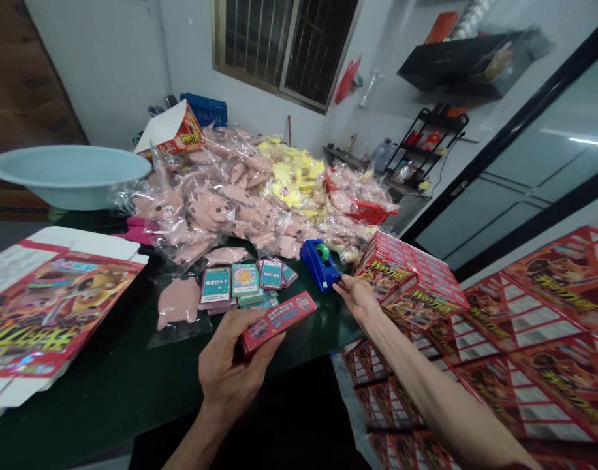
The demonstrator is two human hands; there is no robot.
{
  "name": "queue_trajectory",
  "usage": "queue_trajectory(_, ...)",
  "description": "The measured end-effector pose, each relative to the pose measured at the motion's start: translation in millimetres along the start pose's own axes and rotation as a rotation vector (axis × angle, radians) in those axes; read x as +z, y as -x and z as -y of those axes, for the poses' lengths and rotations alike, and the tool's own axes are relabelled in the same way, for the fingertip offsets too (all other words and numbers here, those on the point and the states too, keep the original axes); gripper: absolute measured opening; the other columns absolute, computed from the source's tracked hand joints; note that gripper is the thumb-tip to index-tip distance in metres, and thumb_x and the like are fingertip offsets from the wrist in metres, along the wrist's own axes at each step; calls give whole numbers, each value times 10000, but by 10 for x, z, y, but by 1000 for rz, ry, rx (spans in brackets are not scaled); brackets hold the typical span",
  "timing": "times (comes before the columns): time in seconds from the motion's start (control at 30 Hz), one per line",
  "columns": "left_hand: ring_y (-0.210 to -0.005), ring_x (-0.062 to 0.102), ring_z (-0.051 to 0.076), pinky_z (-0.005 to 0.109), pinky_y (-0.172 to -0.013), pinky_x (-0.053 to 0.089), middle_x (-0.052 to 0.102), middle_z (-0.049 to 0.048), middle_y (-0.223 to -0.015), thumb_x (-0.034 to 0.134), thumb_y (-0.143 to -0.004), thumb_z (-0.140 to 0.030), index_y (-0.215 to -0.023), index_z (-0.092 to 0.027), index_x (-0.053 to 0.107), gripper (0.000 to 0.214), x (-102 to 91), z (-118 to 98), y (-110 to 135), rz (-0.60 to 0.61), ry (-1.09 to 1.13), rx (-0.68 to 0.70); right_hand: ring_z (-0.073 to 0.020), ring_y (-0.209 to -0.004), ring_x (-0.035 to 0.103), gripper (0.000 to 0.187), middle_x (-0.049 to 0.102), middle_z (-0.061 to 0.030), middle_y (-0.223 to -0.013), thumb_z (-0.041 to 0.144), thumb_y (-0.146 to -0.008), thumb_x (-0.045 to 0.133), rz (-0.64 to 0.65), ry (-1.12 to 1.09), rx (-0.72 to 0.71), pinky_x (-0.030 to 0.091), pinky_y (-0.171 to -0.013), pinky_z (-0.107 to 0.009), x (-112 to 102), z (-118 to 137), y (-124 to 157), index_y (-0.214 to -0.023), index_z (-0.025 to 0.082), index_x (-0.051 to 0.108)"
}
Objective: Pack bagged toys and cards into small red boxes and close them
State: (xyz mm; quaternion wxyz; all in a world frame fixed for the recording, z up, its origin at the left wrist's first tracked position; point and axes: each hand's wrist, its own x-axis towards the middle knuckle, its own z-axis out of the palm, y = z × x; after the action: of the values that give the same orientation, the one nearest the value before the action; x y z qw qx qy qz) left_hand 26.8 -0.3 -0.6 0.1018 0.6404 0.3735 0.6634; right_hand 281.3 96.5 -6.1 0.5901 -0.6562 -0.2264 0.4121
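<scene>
My left hand [233,365] is closed around a small flat red box [278,320], held just above the near edge of the dark table [108,385]. My right hand [356,295] reaches forward and its fingers pinch at the near end of a blue tape dispenser [319,263] with a green roll. Several small stacks of cards [245,284] lie on the table just beyond the red box. A pink toy in a clear bag [179,301] lies to their left.
A big heap of bagged pink and yellow toys [250,189] fills the back of the table. A pale blue basin [66,173] stands at the far left. Flattened printed cartons [39,307] lie at left. Stacked red boxes [499,326] crowd the right.
</scene>
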Motion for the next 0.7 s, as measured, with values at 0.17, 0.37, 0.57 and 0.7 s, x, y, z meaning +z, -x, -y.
queue_trajectory(0.17,-772,606,119,205,-706,491,635,11,-885,723,-686,-116,-1009,-167,586,354,4,-6,-11,-13,-53,11,-179,-929,598,292,581,-73,-1112,306,-888,539,-8,44,-40,522,-777,-374,3,-218,-66,-1133,147,543)
queue_trajectory(0.37,-739,614,120,207,-694,497,647,11,-864,714,-693,-127,-989,-164,593,322,-7,-23,-20,-24,-96,6,-175,-905,601,284,590,-62,-1088,319,-882,545,-24,224,-128,521,-757,-360,27,-350,-102,-1105,144,557)
queue_trajectory(0.57,-700,612,124,216,-633,496,633,6,-829,682,-715,-124,-972,-177,584,280,-6,-66,-42,-3,-77,-16,-118,-645,535,165,570,12,-659,216,-742,657,73,290,-393,452,-634,-251,-55,-172,539,-609,135,604)
queue_trajectory(0.7,-722,605,125,221,-647,496,626,9,-830,678,-718,-115,-976,-175,573,285,7,-69,-46,-9,-75,-12,-87,-499,491,132,549,34,-568,272,-774,621,350,273,-608,395,-487,-211,-104,162,1312,-685,176,641)
